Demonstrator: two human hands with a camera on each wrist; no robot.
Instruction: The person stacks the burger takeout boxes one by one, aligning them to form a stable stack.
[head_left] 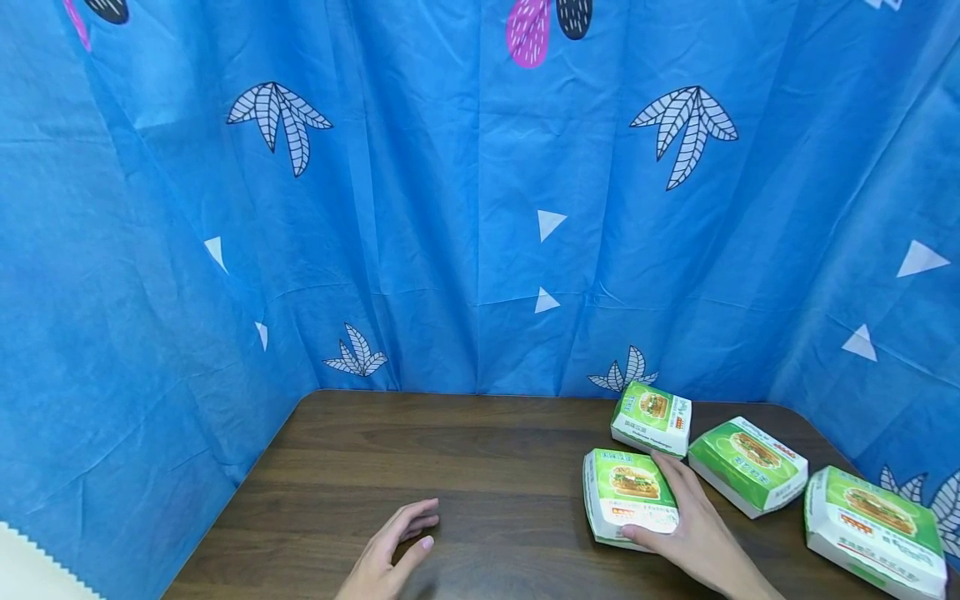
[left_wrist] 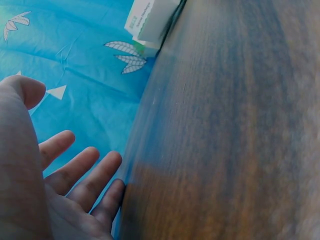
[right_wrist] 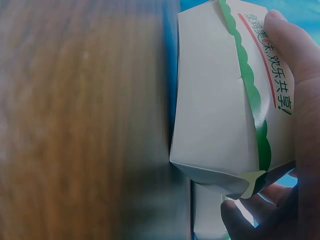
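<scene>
My right hand (head_left: 693, 527) grips a green and white hamburger box (head_left: 628, 492) from its right side, thumb at the near edge and fingers at the far right. Seen from the right wrist, the box's white side wall (right_wrist: 212, 95) shows, with the thumb (right_wrist: 290, 45) against its printed lid. Whether the box touches the table I cannot tell. Over the front middle of the table, my left hand (head_left: 392, 552) holds nothing; its fingers (left_wrist: 85, 170) are spread and slightly bent in the left wrist view.
Behind the gripped box stands a smaller hamburger box (head_left: 651, 419). To the right are a second box (head_left: 750, 465) and a third, larger one (head_left: 873, 533) near the table's right edge. Blue curtains (head_left: 450, 208) surround the dark wooden table (head_left: 450, 475) at the back and sides.
</scene>
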